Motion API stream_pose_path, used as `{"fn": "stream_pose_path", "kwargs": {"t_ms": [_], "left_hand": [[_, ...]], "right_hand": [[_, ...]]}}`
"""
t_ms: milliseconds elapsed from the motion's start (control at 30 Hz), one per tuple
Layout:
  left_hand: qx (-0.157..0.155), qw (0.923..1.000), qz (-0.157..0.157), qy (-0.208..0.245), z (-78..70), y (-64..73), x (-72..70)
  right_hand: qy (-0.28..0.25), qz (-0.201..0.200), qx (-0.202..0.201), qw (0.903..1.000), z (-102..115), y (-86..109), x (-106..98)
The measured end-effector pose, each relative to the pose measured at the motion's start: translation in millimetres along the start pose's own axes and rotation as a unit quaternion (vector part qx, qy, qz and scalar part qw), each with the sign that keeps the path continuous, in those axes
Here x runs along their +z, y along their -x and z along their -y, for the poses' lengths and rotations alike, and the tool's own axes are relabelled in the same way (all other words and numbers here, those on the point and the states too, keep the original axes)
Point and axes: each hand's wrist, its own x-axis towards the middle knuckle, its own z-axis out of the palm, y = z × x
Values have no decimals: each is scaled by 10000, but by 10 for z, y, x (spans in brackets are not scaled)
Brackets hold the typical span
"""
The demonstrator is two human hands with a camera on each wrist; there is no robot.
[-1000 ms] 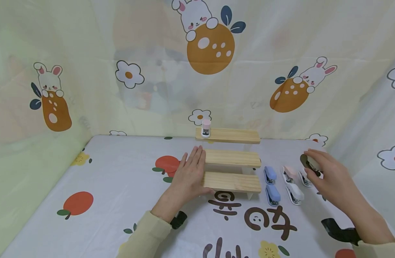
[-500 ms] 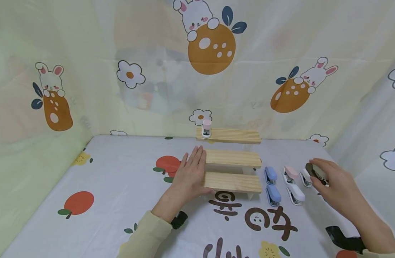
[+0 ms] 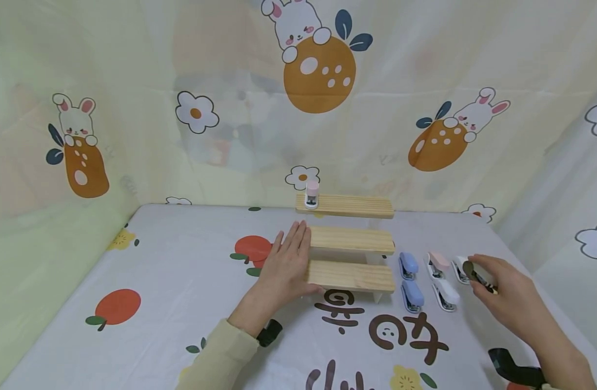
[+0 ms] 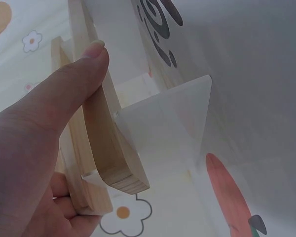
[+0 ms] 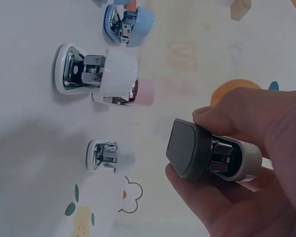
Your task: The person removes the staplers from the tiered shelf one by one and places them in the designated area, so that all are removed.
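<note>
My left hand (image 3: 286, 265) grips the left end of a three-step wooden shelf (image 3: 352, 240) with clear supports. In the left wrist view the thumb (image 4: 91, 59) lies over the lowest plank, while the fingers reach the plank behind. Off to the right, my right hand (image 3: 510, 292) holds a stapler (image 5: 190, 150), dark grey-green and beige, between thumb and fingers. Beside it in the head view is a white stapler (image 3: 460, 269). A pink-topped stapler (image 3: 439, 261) and another white one lie to its left. One pink-and-white mini stapler (image 3: 312, 194) stands upright on the top plank.
Two blue staplers, the rear one (image 3: 408, 265) behind the front one (image 3: 413, 296), lie just right of the shelf. A printed white cloth (image 3: 181, 292) covers the table. Patterned curtains (image 3: 220, 162) hang close behind and at both sides.
My right hand has come down and slightly to the right with the grey-green stapler, nearer the front of the table. The left hand and shelf have stayed put.
</note>
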Motion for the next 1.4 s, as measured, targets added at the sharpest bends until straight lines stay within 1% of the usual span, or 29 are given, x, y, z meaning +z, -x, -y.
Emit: {"fn": "stream_pose_path", "kwargs": {"t_ms": [233, 400, 533, 733, 800, 933, 1067, 1400], "left_hand": [[-3, 10000, 63, 30, -5, -2, -6], [-14, 9999, 100, 93, -1, -2, -5], [-42, 9999, 113, 92, 9, 3, 0], [-23, 9999, 115, 29, 14, 2, 4], [-17, 9999, 116, 40, 13, -2, 5], [-18, 9999, 126, 81, 10, -8, 0], [-25, 9999, 141, 75, 6, -12, -6], [-14, 9999, 85, 75, 8, -15, 9]], "right_hand": [[66, 92, 16, 9999, -91, 45, 66], [157, 288, -39, 9995, -170, 42, 91], [173, 426, -74, 9989, -186, 36, 105], [262, 905, 302, 9951, -186, 17, 126], [287, 1002, 381, 9938, -195, 12, 131], [329, 1073, 404, 9929, -219, 12, 146], [353, 1059, 410, 9929, -244, 19, 159], [368, 1206, 634, 9900, -299, 10, 198]]}}
